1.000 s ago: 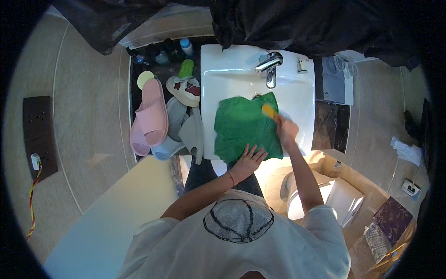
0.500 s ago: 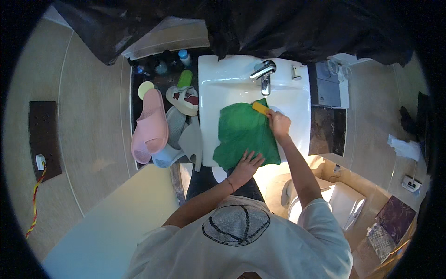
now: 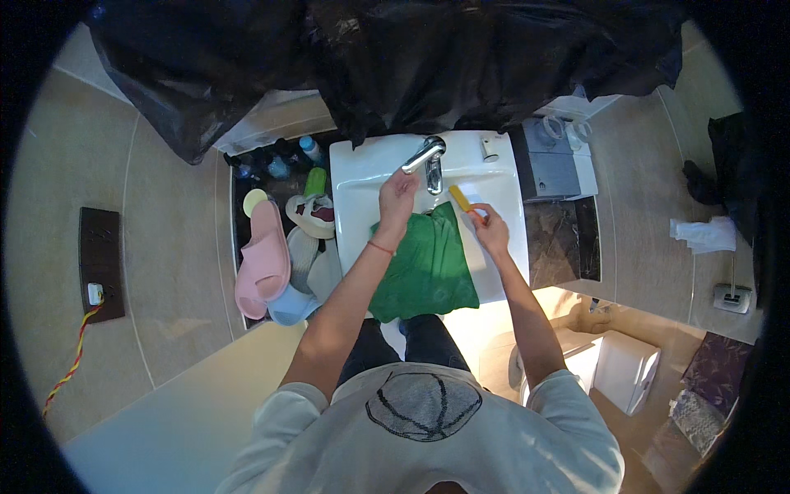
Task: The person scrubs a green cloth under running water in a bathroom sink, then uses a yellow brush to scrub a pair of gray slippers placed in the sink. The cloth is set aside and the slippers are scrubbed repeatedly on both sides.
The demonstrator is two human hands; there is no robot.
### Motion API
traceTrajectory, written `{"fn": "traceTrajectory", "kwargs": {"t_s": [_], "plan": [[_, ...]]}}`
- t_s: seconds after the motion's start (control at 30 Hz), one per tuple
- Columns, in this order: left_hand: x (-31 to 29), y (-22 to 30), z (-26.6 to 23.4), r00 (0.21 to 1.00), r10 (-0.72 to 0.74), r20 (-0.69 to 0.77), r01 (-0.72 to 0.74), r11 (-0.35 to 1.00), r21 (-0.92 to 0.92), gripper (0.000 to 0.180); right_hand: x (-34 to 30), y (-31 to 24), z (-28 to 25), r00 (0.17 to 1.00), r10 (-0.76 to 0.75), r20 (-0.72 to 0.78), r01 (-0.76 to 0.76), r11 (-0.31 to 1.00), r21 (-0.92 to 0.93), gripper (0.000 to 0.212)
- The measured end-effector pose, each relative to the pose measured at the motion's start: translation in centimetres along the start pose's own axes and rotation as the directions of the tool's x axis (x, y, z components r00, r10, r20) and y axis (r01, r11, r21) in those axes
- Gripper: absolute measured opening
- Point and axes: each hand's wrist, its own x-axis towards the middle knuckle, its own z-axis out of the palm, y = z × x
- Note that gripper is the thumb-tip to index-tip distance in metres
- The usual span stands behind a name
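Cloth [image 3: 432, 267]: Green, crumpled, spread in the near half of a white sink [image 3: 366, 150], its lower edge reaching the front rim by the person's legs. Neither hand presses it flat, so a tug or a stroke along it could make it slide or bunch.

Left hand [image 3: 398, 195]: Raised past the cloth's far edge, just below the tap's [image 3: 434, 170] spout. The fingers look curled, but I cannot tell whether they grip or touch anything.

Tap: Chrome, standing at the back of the sink. Whether water runs is too small to tell. Hard flow onto bunched fabric could splash the shirt [image 3: 424, 407].

Right hand [image 3: 491, 229]: Pinching a yellow brush, or something like one [image 3: 459, 198], by its near end. The brush points toward the tap, at the cloth's upper right corner. A pinch at one end could let it twist or slip if the handle is wet.

Sink: The drain is not plainly visible. If fabric lies over it, water could pool; with the cloth's edge at the front rim, water could also wick over and drip on the trousers [image 3: 426, 342].

Slippers [image 3: 267, 251]: Pink ones, piled with blue [image 3: 292, 306] and grey [image 3: 323, 270] ones on the left counter, near the left forearm. A wide elbow swing could knock the nearest off.
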Motion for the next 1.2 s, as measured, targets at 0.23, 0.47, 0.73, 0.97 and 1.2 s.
{"fn": "traceTrajectory", "kwargs": {"t_s": [0.23,0.47,0.73,0.97,1.2], "plan": [[-0.9,3.0,1.8,0.995,0.062,0.075,-0.066,0.996,0.06,0.029,0.8,-0.6,3.1,0.762,0.156,0.629,-0.566,0.632,0.529,0.02],[-0.8,-4.4,-2.1,0.931,-0.244,-0.272,0.241,0.969,-0.048,0.034,1.1,-3.1,3.4,0.605,0.177,0.777,-0.747,0.466,0.475,0.021],[0.0,-10.3,-2.4,0.767,-0.641,0.018,0.597,0.703,-0.387,0.03,0.2,-0.8,2.6,0.949,0.069,0.308,-0.162,0.943,0.289,0.025],[2.4,-12.7,2.4,0.881,-0.349,0.319,0.427,0.877,-0.222,0.025,3.3,-4.5,-3.5,0.885,-0.365,-0.288,0.295,0.919,-0.26,0.023],[4.9,-13.2,2.2,0.928,-0.312,0.204,0.178,0.851,0.494,0.028,6.6,-6.7,-3.2,0.793,-0.542,-0.278,0.363,0.787,-0.499,0.027]]}}
